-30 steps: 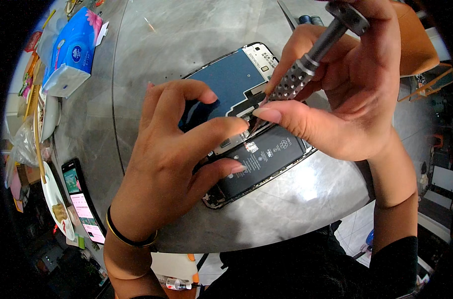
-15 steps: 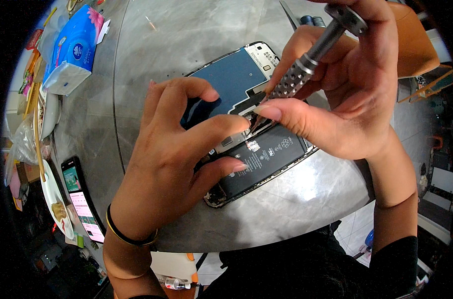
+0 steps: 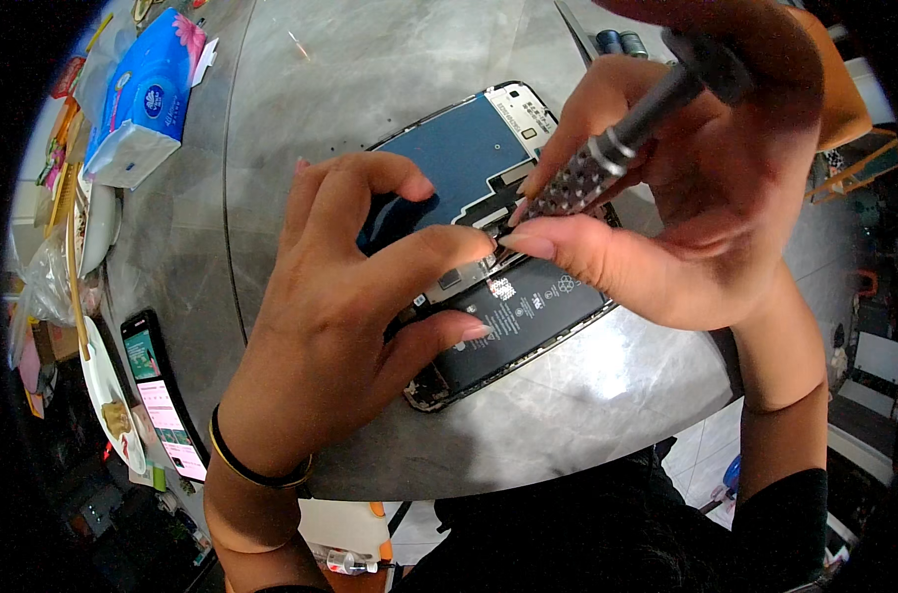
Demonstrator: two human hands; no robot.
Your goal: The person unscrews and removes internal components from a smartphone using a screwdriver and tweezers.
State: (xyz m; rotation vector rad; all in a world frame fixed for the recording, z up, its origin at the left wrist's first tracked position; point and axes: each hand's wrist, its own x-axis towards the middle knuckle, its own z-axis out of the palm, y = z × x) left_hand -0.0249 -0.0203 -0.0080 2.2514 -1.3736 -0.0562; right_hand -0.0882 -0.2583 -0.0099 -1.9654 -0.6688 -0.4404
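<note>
A: Right hand (image 3: 721, 222)?
B: Right of centre, clamped on grey screwdriver (image 3: 585, 170), driver end down at opened phone (image 3: 486, 210), frame centre.
A: Left hand (image 3: 321, 287)?
B: Left of centre, thumb and index apart over phone; contact unclear.

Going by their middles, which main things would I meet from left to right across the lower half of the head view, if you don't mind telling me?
White plate, phone with a lit screen, left hand, opened phone, right hand.
</note>
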